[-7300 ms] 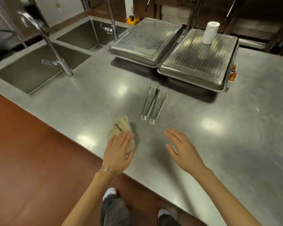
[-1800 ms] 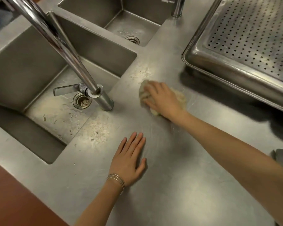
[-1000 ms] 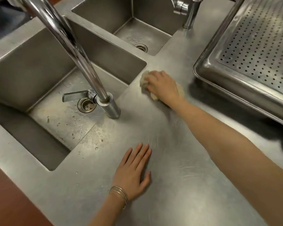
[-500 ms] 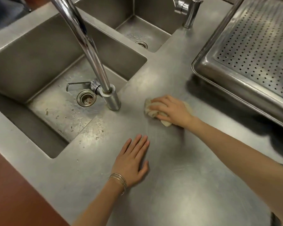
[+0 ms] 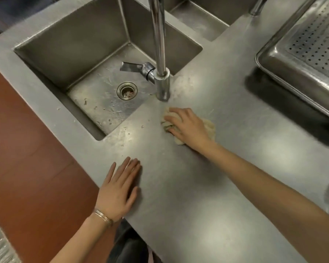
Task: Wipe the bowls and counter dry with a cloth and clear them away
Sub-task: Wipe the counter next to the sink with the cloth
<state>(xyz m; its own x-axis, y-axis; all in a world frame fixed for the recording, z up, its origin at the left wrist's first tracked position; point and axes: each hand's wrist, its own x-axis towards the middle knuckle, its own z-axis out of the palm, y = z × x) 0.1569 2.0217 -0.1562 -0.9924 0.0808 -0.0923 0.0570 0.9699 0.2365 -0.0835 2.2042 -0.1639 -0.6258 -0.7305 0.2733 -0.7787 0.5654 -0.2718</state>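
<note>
Right hand (image 5: 190, 126), fingers curled over crumpled beige cloth (image 5: 209, 128), presses it onto grey stainless-steel counter (image 5: 217, 186) near upright chrome faucet (image 5: 162, 86); left hand (image 5: 120, 188) lies flat, fingers pressed together.

The one head-worn camera is looking forward and steeply down from close above the tabletop (image 5: 207, 196), with the sink (image 5: 80, 46) lying upper left.

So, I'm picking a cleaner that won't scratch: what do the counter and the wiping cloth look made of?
The counter is likely brushed stainless steel: grey, fine scratches, soft glare. The cloth is some soft beige fabric, crumpled under the right hand; weave unclear.
</note>
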